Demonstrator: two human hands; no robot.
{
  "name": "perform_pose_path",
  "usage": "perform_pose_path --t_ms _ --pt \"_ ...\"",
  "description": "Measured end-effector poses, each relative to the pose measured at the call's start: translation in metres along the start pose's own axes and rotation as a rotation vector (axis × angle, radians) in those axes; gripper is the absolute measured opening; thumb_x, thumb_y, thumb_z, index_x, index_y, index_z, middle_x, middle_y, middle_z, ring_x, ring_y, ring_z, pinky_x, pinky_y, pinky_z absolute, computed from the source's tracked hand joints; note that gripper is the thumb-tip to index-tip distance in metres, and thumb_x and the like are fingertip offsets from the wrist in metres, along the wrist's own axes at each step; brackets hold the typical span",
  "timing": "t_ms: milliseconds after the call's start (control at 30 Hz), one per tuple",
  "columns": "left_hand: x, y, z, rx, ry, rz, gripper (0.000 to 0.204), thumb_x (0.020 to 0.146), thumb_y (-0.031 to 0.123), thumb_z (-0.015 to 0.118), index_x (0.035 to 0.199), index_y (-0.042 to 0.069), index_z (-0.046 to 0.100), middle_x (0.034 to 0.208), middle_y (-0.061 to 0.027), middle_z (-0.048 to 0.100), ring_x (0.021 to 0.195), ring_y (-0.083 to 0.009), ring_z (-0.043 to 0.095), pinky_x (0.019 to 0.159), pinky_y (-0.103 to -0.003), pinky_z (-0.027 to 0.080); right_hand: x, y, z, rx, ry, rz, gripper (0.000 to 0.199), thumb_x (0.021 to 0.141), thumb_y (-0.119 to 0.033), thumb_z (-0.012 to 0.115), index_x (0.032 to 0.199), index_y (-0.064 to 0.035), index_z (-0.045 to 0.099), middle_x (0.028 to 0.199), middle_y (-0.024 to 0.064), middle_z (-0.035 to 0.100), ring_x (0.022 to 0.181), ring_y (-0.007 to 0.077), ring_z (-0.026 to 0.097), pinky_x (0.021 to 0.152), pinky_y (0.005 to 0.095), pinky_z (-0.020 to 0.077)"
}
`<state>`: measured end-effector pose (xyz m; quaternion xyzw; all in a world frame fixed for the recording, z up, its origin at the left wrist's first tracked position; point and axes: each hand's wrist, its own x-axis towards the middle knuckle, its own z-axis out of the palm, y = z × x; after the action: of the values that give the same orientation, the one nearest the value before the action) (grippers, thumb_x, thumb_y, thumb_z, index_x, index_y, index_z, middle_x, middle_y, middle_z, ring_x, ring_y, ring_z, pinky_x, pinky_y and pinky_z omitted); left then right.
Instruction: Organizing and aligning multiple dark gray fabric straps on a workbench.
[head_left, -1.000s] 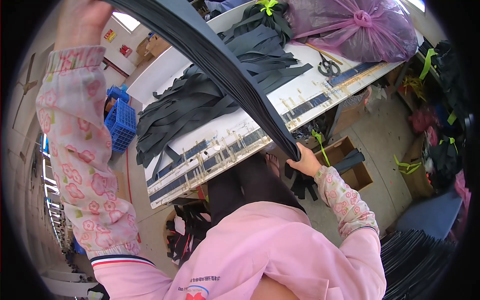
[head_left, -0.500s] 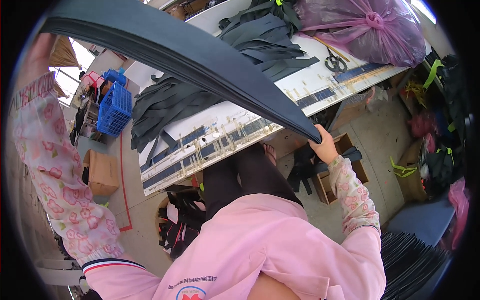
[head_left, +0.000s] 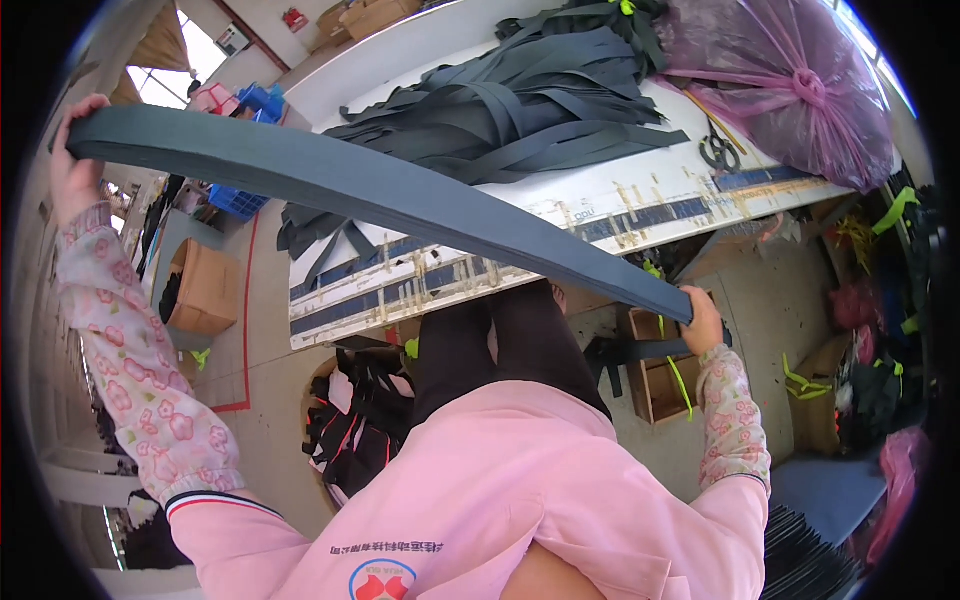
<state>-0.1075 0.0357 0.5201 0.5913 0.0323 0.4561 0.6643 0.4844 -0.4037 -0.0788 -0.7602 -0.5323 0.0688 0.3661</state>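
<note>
A long stack of dark grey-green fabric strips [head_left: 380, 195] stretches in front of me, slightly bowed, above the table's near edge. My left hand [head_left: 80, 165] is closed around its far-left end, raised higher than the other. Around the right end, my right hand [head_left: 702, 322] is wrapped, beyond the table edge. A thin yellow-green ribbon [head_left: 682, 385] hangs just beside the right hand, passing behind the stack; whether that hand holds it, I cannot tell. Many similar loose strips [head_left: 500, 110] lie heaped on the white table [head_left: 640, 185].
On the table's right are scissors [head_left: 720, 152] and a tied pink plastic bag [head_left: 800, 95]. Below stand a wooden box [head_left: 655, 385] and a bin of dark scraps [head_left: 350, 425]. A cardboard box [head_left: 203, 288] and a blue crate [head_left: 238, 203] are at left.
The stack's left end has come down with my left hand, and the stack is straighter. My right hand has moved right and slightly nearer. The yellow-green ribbon now shows beside it.
</note>
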Motion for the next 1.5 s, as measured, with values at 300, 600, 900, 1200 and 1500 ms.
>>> perform_pose_path --t_ms 300,600,900,1200,1500 --pt "-0.232 -0.157 -0.137 -0.073 0.723 0.329 0.025 0.098 0.017 0.061 0.081 0.007 0.046 0.075 -0.0022 0.045 0.070 -0.0152 0.045 0.075 -0.031 0.047 0.110 0.057 -0.119 -0.544 -0.059 -0.257 0.062 0.061 0.014 0.065 0.118 -0.0074 0.054 0.110 0.0151 0.056 0.109 0.0378 0.054 0.099 0.0472 0.0444" --pt "-0.371 -0.371 -0.216 -0.334 1.078 0.365 0.025 0.100 0.024 0.061 0.084 0.009 0.049 0.075 -0.0003 0.047 0.068 -0.0144 0.045 0.072 -0.032 0.047 0.187 0.070 -0.077 -1.034 -0.399 -0.321 0.058 0.067 0.006 0.069 0.120 -0.0101 0.053 0.112 0.0109 0.055 0.111 0.0315 0.053 0.098 0.0422 0.0398" --pt "-0.370 -0.437 -0.240 -0.464 1.062 0.313 0.024 0.101 0.028 0.060 0.089 0.010 0.050 0.077 0.0003 0.048 0.069 -0.0142 0.046 0.073 -0.031 0.046 0.225 0.082 -0.073 -1.140 -0.502 -0.312 0.050 0.074 -0.002 0.067 0.120 -0.0133 0.054 0.108 0.0076 0.055 0.110 0.0277 0.054 0.102 0.0422 0.0378" --pt "-0.380 -0.439 -0.226 -0.506 1.008 0.392 0.023 0.101 0.028 0.060 0.090 0.009 0.051 0.079 0.0005 0.048 0.072 -0.0139 0.045 0.075 -0.031 0.045 0.243 0.036 -0.024 -1.439 -0.658 -0.024 0.061 0.092 -0.015 0.055 0.151 -0.0188 0.040 0.155 0.0104 0.040 0.148 0.0304 0.029 0.114 0.0690 0.0160" --pt "-0.384 -0.443 -0.228 -0.547 0.982 0.433 0.023 0.101 0.028 0.061 0.092 0.010 0.051 0.080 0.0009 0.047 0.072 -0.0137 0.044 0.076 -0.030 0.044 0.205 -0.253 0.152 -0.332 -0.791 -0.564 0.083 0.073 -0.020 0.083 0.144 -0.0038 0.044 0.135 0.0205 0.055 0.124 0.0380 0.053 0.106 0.0417 0.0432"
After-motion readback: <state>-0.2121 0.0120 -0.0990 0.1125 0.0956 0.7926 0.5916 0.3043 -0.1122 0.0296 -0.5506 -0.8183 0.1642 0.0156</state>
